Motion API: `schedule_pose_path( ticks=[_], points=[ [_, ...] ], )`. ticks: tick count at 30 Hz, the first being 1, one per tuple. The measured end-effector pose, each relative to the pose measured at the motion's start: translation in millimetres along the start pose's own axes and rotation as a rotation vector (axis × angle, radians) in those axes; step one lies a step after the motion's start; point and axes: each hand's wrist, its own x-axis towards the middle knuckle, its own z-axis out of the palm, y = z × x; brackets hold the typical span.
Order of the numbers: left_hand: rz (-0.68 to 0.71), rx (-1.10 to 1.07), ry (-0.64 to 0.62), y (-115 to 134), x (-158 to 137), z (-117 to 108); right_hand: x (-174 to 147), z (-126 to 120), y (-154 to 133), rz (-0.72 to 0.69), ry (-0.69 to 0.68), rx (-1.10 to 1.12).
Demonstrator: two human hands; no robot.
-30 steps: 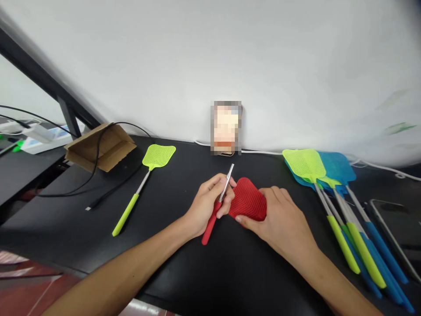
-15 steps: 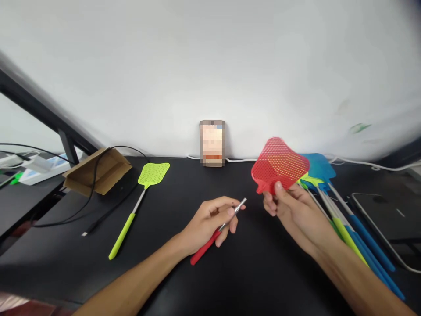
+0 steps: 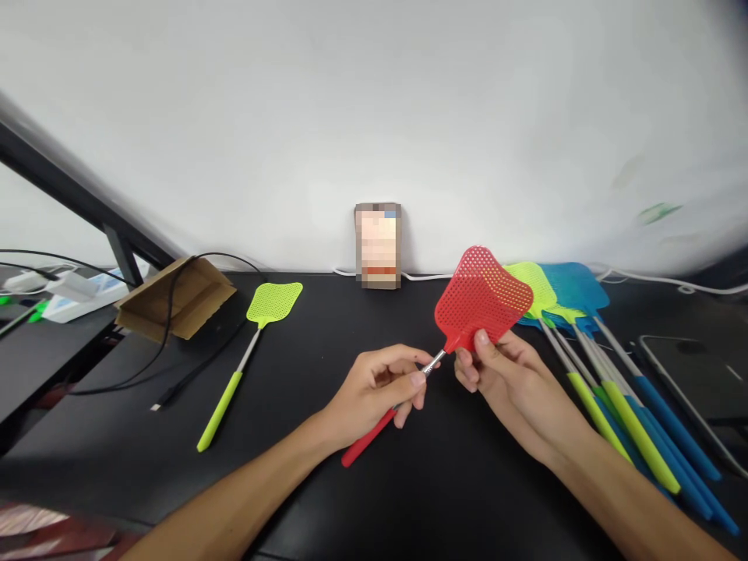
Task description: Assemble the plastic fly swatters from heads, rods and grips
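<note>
My left hand [image 3: 382,389] is closed around a fly swatter handle [image 3: 369,438], which has a red grip and a silver metal rod. Its thumb and forefinger pinch the rod near the upper end. My right hand [image 3: 508,374] pinches the lower right edge of a red perforated fly swatter head [image 3: 482,296], with the thumb in front and fingers behind. The neck of the red head meets the tip of the metal rod between my hands; how deep the rod sits inside cannot be seen.
A yellow-green fly swatter [image 3: 257,354] lies at left, near an open cardboard box [image 3: 178,300] and a black cable [image 3: 202,370]. Several blue and green swatters [image 3: 631,389] are piled at right beside a dark flat device [image 3: 695,374]. A blurred phone-like object [image 3: 379,248] leans against the wall.
My right hand has brought the red head slightly left and turned it, so its neck now meets the rod tip. Before, a gap lay between them. My left hand has barely moved.
</note>
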Motion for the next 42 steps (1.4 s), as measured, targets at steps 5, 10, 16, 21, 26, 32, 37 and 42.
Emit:
schedule_pose_path(
  ticks=[5,10,16,21,26,32,37,42],
  points=[
    [-0.018,0.021,0.022,3,0,1,-2,1,0,-0.005,-0.002,-0.005],
    [-0.041,0.024,0.017,4,0,2,-2,-1,0,-0.015,-0.011,-0.059],
    [-0.037,0.033,-0.019,4,-2,0,-2,-4,0,-0.032,-0.018,-0.132],
    [-0.069,-0.071,-0.089,2,-3,0,0,-5,1,-0.048,-0.064,-0.171],
    [-0.072,-0.154,-0.108,1,-5,1,-1,-4,7,-0.097,-0.089,-0.234],
    [0.029,0.127,-0.026,8,-7,5,-13,1,20,-0.261,0.094,-0.503],
    [0.256,0.577,0.026,12,-13,13,-27,20,20,-0.382,0.253,-0.693],
    [0.537,0.975,0.108,-1,-18,16,-31,29,25,-0.386,0.307,-0.722]
  ],
)
